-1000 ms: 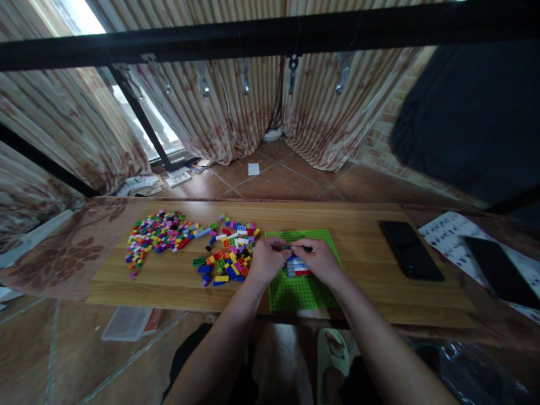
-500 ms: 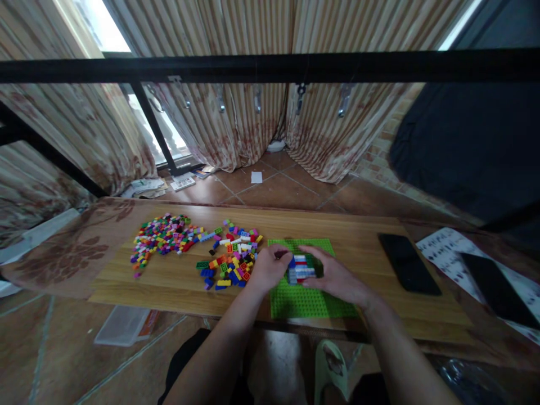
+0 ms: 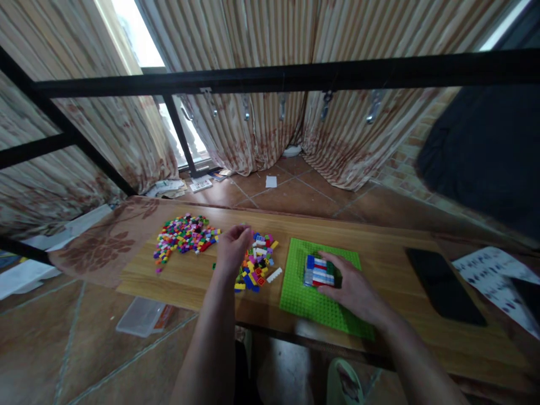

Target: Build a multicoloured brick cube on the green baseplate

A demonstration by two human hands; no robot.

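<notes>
My left hand [image 3: 232, 250] is over the nearer pile of toy bricks [image 3: 257, 270], its fingers drawn together. Whatever is between its fingertips, if anything, is too small to make out. On the green studded baseplate [image 3: 295, 292] sits a small block of toy bricks [image 3: 319, 271] in blue, white, red, green and a clear or grey colour. Thumb and forefinger of my right hand [image 3: 352, 286] straddle the block's right end, one at its near edge and one at its far edge. A long white brick [image 3: 274, 275] lies between the pile and the baseplate.
A larger heap of small mixed bricks [image 3: 185, 233] is at the table's left. Right of the baseplate lies a black phone-like slab [image 3: 445, 286], with a printed sheet [image 3: 485, 273] beyond it. A black rail [image 3: 270, 77] crosses ahead. A clear plastic lid or tray [image 3: 140, 316] is on the floor.
My left hand has left the brick block and moved left to the nearer pile. My right hand stays at the block. The view has shifted, so the scene appears further right.
</notes>
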